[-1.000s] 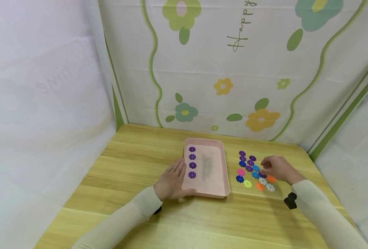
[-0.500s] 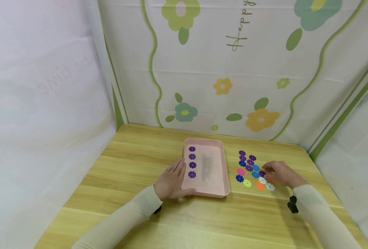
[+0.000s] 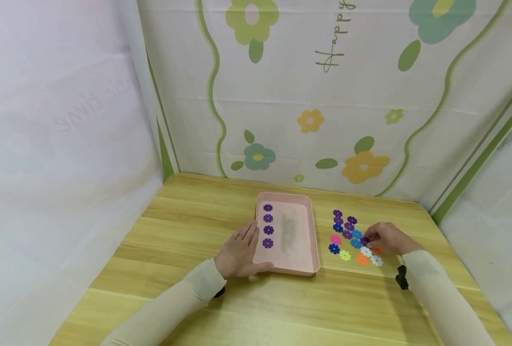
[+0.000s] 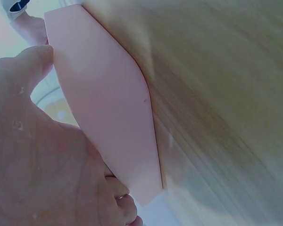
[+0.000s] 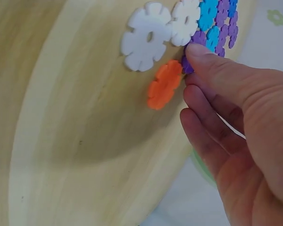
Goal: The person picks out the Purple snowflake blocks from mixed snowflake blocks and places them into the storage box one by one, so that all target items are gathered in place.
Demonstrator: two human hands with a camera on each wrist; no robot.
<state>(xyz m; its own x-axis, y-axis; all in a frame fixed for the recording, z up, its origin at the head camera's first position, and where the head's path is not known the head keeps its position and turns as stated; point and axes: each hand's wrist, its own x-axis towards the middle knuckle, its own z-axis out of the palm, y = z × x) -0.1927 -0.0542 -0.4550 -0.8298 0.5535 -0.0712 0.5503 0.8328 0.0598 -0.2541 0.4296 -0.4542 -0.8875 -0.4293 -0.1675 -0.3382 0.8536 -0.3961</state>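
My left hand (image 3: 237, 252) lies with straight fingers over the left rim of a pink tray (image 3: 316, 240), the thumb reaching along its near edge. In the left wrist view that hand touches the tray's outer wall (image 4: 104, 99). Inside the tray, several purple flower-shaped discs (image 3: 268, 230) stand in a column along the left side. To the right of the tray, my right hand (image 3: 387, 239) pinches a purple flower-shaped disc (image 3: 365, 241) at the edge of a loose group. The right wrist view shows the thumb on this purple disc (image 5: 187, 63), which partly hides behind it.
Around the right hand lie white discs (image 5: 146, 37), an orange disc (image 5: 165, 85), light blue discs (image 3: 356, 243), a pink disc (image 3: 335, 240), a yellow-green disc (image 3: 345, 255) and dark blue discs (image 3: 334, 249). A patterned cloth (image 3: 277, 86) hangs behind the wooden table (image 3: 204, 206).
My right hand hovered at the right edge of the loose discs, drew back slightly, then came in and took hold of a purple disc. The left hand and tray stay put.
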